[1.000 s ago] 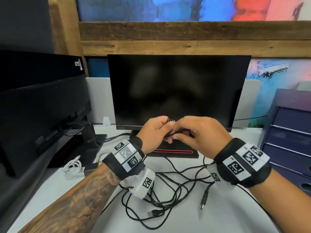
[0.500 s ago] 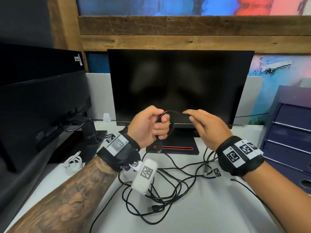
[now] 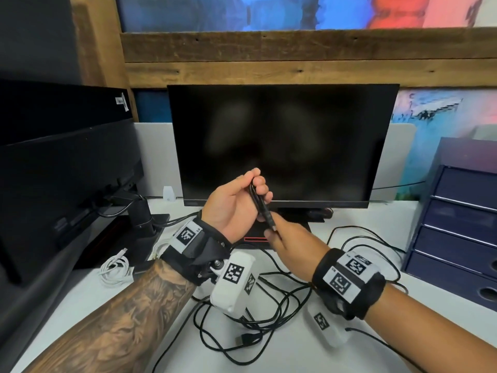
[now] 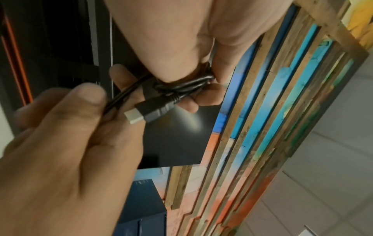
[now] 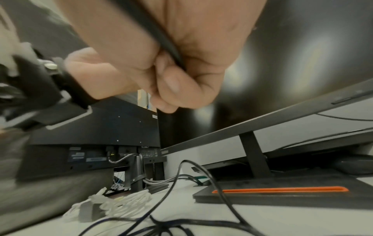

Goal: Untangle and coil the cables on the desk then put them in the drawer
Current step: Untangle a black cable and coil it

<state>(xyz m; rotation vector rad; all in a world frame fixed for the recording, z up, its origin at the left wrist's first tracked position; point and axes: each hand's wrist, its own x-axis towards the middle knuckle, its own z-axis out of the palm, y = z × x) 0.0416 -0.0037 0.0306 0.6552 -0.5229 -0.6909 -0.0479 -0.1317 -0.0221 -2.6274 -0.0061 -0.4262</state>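
Since half a second ago, right hand (image 3: 289, 239) dropped below left hand (image 3: 236, 204), both pinching the black cable (image 3: 262, 207) above the desk (image 3: 282, 354); loops may slip because the desk tangle (image 3: 258, 305) drags.

Even, soft indoor light fills the head view, and the white worktop (image 3: 309, 354) carries only faint shadows, while the straight wooden planks bow near the frame edges. Beyond the fingers (image 3: 262, 184), the black glossy monitor screen (image 3: 282, 141) shows dim smeared reflections, and in the left wrist view a bright glare streak lies on it just below the fingers (image 4: 210, 94). The right wrist view is motion-blurred left of the fingers (image 5: 171, 86), with pale glare patches on the screen to their right.
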